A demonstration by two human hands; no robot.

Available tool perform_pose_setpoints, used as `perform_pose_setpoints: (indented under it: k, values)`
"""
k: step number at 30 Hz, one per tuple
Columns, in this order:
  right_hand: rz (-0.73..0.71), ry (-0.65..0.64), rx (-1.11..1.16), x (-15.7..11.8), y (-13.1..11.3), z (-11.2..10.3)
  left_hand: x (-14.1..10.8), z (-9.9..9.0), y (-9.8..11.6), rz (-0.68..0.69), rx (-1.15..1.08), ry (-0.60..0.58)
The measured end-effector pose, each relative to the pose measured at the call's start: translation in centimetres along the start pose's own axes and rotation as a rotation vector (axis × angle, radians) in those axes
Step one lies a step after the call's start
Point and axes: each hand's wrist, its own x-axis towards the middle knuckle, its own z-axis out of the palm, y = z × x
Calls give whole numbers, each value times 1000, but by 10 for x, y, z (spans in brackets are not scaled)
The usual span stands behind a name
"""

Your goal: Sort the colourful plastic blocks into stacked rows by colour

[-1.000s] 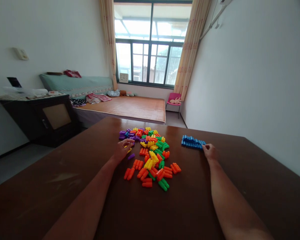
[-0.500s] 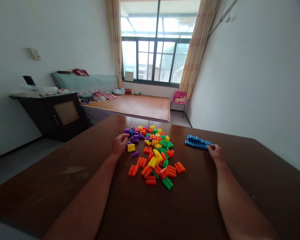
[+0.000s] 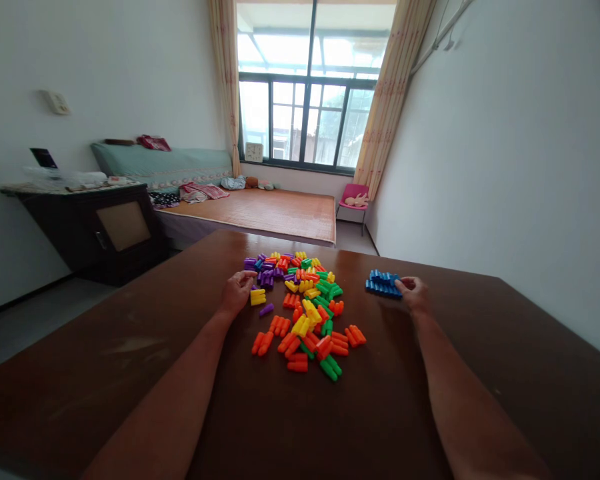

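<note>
Several orange, yellow, green and purple plastic pieces (image 3: 309, 313) lie in a loose pile on the brown table (image 3: 370, 413). At the pile's left edge is my left hand (image 3: 238, 291), fingers together by the purple pieces (image 3: 267, 277); whatever they may hold is too small to make out. A yellow piece (image 3: 258, 297) lies just right of that hand. My right hand (image 3: 413, 292) has its fingers closed at the right end of a group of blue pieces (image 3: 383, 283), which lie in two rows right of the pile.
Beyond the table is a bed (image 3: 265, 210) with clothes on its left side. A dark cabinet (image 3: 80, 227) stands at the left. A pink chair (image 3: 353, 197) holding a doll is near the window (image 3: 307, 123).
My right hand has shifted left along the blue pieces and now covers their right end. My left hand stays beside the purple pieces. The whole view has shifted slightly.
</note>
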Motion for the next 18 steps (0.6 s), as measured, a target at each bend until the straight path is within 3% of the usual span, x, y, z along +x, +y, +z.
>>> perform_pose_setpoints:
  k: [4,7,10,13,16,18]
  values:
    - [-55,-110,-242,-21,-42,22,0,1,-1,14,15,8]
    - [-54,-117,-365,-24,-52,24,-1,1,-1,11,22,-4]
    - [-49,0,-369,-10,-33,9,-1,2,-1,14,31,-6]
    - [-20,118,-378,7,3,-14,0,2,-2,9,24,-18]
    - [35,-3,-481,11,31,-26,-1,3,-2,1,15,-45]
    - [45,-110,-558,7,36,-24,-1,3,-3,1,8,-64]
